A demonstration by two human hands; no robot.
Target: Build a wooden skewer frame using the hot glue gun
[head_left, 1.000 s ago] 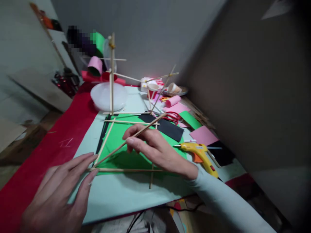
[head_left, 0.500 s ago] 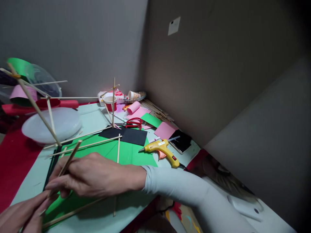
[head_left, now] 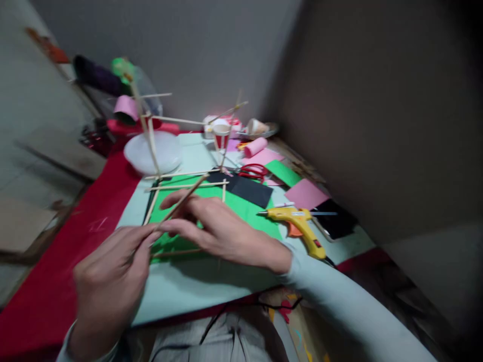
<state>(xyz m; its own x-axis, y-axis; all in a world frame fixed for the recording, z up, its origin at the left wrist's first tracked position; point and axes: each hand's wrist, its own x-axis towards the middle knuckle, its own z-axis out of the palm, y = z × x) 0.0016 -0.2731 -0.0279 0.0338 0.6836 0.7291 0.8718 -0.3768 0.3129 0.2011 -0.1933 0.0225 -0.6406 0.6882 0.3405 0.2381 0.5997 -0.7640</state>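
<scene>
Since the frame half a second back, view has swung left and both hands sit nearer the middle; the left hand (head_left: 109, 274), then only at the lower-left edge, is now fully in view. Left hand: fingers curled, pinching the low end of a thin wooden stick (head_left: 177, 203). Right hand (head_left: 219, 231): fingers extended over the stick, fingertips pressing it near its middle, thumb underneath; grip appears closed on the stick, though blur limits certainty. Stick runs diagonally, upper end pointing away toward a stick frame (head_left: 181, 176) standing on green paper (head_left: 249, 211). Green paper lies on a pale mint sheet (head_left: 196, 291), which lies on a red cover (head_left: 45, 296) over the surface. Black paper (head_left: 251, 191) touches the far edge of the green. Yellow glue gun (head_left: 298, 223) lies just right of the right wrist, nozzle pointing left; a dark phone (head_left: 335, 223) just beyond it. Pink paper (head_left: 305, 193), red scissors (head_left: 254, 172), a red-and-white paper cup (head_left: 221, 137) and a white bowl (head_left: 153, 152) sit farther back. No writing or brand legible anywhere; frame is motion-blurred
</scene>
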